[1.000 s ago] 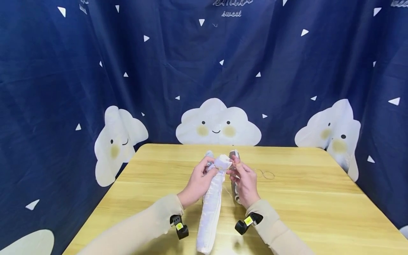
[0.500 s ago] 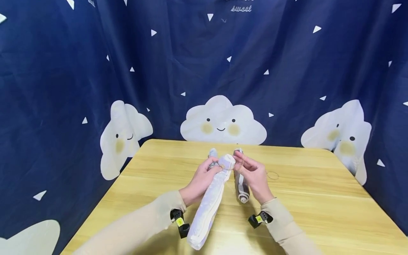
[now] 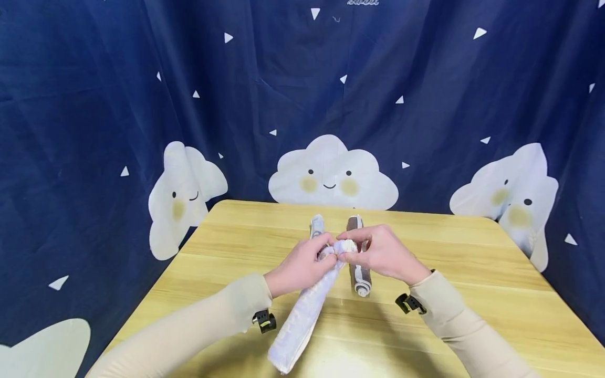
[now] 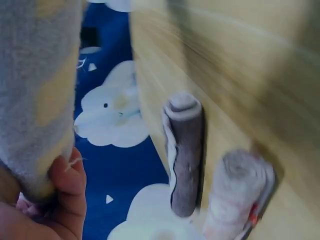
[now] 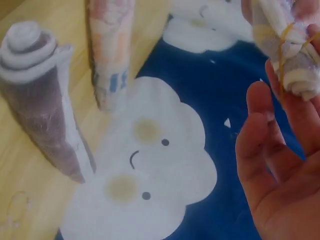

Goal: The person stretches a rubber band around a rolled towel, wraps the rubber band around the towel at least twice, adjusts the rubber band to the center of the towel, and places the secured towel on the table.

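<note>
A rolled towel (image 3: 298,320), pale lilac-grey with yellow patches, is held up at a slant over the table. My left hand (image 3: 300,265) grips it close to its far end, thumb and fingers around the roll. At that same end my right hand (image 3: 385,254) pinches a thin yellowish rubber band (image 5: 282,60) with thumb and forefinger. In the right wrist view the band loops over the towel's end, while the lower fingers (image 5: 252,132) of that hand stay off the roll. The left wrist view shows the towel's yellow-patched side (image 4: 55,95).
Behind the hands, two more rolled towels lie on the wooden table (image 3: 449,294): a brown-grey one (image 3: 362,281) on the right and a pale one (image 3: 317,224) on the left. A loose thin band (image 5: 19,206) lies near the brown-grey roll. A dark blue cloud-print curtain (image 3: 302,79) hangs behind.
The towel's near end has swung left, tilting the roll more. My right hand has turned inward, its wrist moving right and up, and its fingers have closed in at the banded end.
</note>
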The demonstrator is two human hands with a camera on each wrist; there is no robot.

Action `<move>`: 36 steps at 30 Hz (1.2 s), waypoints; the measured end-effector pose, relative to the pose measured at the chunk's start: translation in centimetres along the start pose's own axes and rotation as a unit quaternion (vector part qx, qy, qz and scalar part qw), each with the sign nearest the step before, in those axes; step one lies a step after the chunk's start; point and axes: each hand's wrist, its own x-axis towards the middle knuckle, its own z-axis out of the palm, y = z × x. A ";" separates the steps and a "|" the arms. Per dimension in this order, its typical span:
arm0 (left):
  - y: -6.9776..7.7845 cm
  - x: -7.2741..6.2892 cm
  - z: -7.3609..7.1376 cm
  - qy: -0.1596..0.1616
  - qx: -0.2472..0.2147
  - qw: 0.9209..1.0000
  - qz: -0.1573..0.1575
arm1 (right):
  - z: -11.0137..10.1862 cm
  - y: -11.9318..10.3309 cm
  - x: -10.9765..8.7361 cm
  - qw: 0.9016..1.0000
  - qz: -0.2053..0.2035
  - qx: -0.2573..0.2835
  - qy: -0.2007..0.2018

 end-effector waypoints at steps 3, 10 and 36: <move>0.0 -0.1 0.1 -0.017 0.040 0.999 0.021 | -0.2 -0.5 0.2 0.997 -0.016 -0.063 -0.029; -0.2 -0.5 0.6 -0.055 0.081 0.994 0.039 | -0.3 -1.1 0.3 0.986 -0.011 -0.143 -0.080; 0.0 -1.0 -0.6 -0.110 0.153 0.980 0.057 | 2.5 -0.4 -0.5 0.967 -0.151 -0.205 -0.008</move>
